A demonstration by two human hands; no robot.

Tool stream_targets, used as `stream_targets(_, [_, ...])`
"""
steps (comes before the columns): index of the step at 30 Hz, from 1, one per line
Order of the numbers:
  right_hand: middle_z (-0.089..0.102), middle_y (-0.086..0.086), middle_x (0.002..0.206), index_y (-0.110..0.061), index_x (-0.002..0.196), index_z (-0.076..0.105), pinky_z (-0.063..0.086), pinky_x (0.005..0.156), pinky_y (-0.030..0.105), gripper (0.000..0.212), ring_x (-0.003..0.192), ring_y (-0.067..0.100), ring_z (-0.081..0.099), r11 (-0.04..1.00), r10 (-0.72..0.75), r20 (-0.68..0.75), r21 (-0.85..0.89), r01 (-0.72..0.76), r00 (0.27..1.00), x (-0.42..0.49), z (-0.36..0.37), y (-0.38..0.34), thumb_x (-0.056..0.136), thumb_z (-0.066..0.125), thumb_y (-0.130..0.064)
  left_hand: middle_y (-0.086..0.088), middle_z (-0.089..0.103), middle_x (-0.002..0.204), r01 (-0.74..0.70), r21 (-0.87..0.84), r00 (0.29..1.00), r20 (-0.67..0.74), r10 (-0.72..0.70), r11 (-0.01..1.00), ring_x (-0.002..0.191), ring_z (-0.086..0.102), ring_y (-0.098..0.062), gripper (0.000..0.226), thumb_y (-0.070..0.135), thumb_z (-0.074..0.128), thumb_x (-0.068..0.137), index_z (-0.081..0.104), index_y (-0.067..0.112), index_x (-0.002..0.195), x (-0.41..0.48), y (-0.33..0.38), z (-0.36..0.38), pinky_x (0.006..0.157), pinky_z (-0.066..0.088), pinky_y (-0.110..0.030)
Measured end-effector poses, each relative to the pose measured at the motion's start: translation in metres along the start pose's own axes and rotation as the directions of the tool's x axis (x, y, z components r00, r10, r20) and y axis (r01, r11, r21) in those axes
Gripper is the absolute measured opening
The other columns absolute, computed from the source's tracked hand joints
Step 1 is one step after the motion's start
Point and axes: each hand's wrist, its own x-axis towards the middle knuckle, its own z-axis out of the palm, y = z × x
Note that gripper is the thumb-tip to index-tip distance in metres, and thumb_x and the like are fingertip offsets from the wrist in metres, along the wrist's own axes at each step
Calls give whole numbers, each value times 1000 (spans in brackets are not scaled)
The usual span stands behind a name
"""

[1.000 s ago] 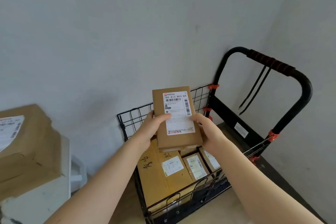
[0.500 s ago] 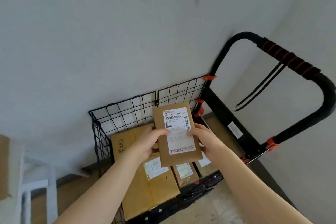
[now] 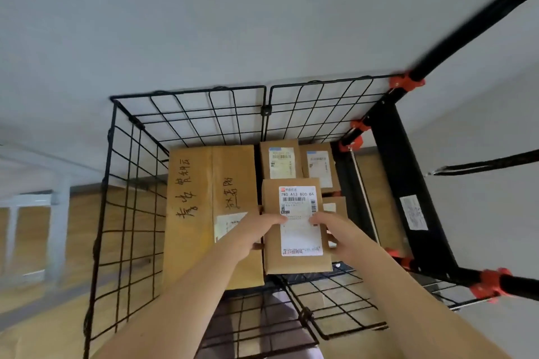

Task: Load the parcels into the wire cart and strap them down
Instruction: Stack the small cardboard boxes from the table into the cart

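A small brown parcel [image 3: 294, 264] with a white shipping label is held inside the black wire cart [image 3: 186, 114]. My left hand [image 3: 253, 232] grips its left edge and my right hand [image 3: 335, 230] grips its right edge, thumbs on the label. A large brown parcel [image 3: 198, 204] with handwriting lies in the cart's left half. Two small labelled parcels [image 3: 281, 162] [image 3: 319, 167] lie at the cart's far right, and another parcel [image 3: 335, 205] is mostly hidden under the held one.
The cart's black handle frame [image 3: 408, 172] with red clamps [image 3: 407, 83] stands on the right, and black straps [image 3: 481, 165] hang from it. A grey wall is right behind the cart. White furniture legs [image 3: 58, 213] stand at the left on the wooden floor.
Both hands have lowered the small parcel down into the cart, over the right-hand parcels. The view has tilted downward, so the cart fills more of the frame.
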Motion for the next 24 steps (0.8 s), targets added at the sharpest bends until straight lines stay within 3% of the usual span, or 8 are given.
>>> stream_targets(3, [65,4,100,-18,96,59,47,94,43,15,100,23,59,998,50,5,-38,-50,999,28,-11,11,86,57,-7,0,68,111,49,44,999,-20,-48,998,100,62,-17,37,25,69,80,57,23,115,23,-6,12,99,44,-41])
stream_targets(6, [65,5,95,-16,95,59,49,90,42,14,95,23,59,992,117,32,-48,-116,993,51,-16,26,86,56,-5,-1,63,120,111,99,993,-48,-107,989,103,58,-17,56,27,69,79,46,20,130,43,-17,22,89,45,-35])
stream_targets(11, [62,4,84,-12,97,56,43,56,26,10,77,18,57,975,209,53,-83,-204,977,79,-19,42,88,54,-6,-6,55,130,221,151,974,-85,-210,964,99,48,-17,55,25,60,88,38,12,137,71,-36,32,82,36,-33])
stream_targets(13, [64,6,88,-12,97,57,47,63,28,10,82,20,59,971,214,63,-118,-206,975,91,-17,43,89,52,-7,-6,57,126,240,162,968,-108,-225,957,99,51,-19,55,25,59,88,38,12,137,80,-42,32,83,40,-35])
stream_targets(15, [67,9,102,-12,105,57,49,85,37,16,96,24,60,964,208,68,-180,-193,976,101,-14,42,90,53,-9,-5,57,123,272,157,958,-135,-252,950,100,51,-19,53,24,59,89,37,11,136,89,-46,31,91,44,-40])
stream_targets(17, [66,10,106,-9,115,56,45,95,40,25,100,25,60,959,212,71,-208,-193,975,110,-11,41,90,53,-10,0,58,105,283,155,954,-150,-260,947,91,51,-14,44,24,57,90,40,13,130,97,-50,29,94,44,-41])
stream_targets(20, [63,6,92,-6,122,53,44,83,35,30,87,21,59,961,223,84,-188,-205,971,119,-8,39,92,51,-7,4,53,87,280,158,954,-154,-257,947,75,48,-8,49,24,56,90,37,11,133,107,-51,27,77,46,-34])
stream_targets(24, [57,2,87,-9,125,51,43,76,30,34,87,20,54,943,214,70,-276,-188,974,129,-4,37,92,52,-11,-6,53,121,278,241,957,-153,-246,930,90,51,-16,64,24,55,90,23,11,144,112,-47,29,71,45,-32])
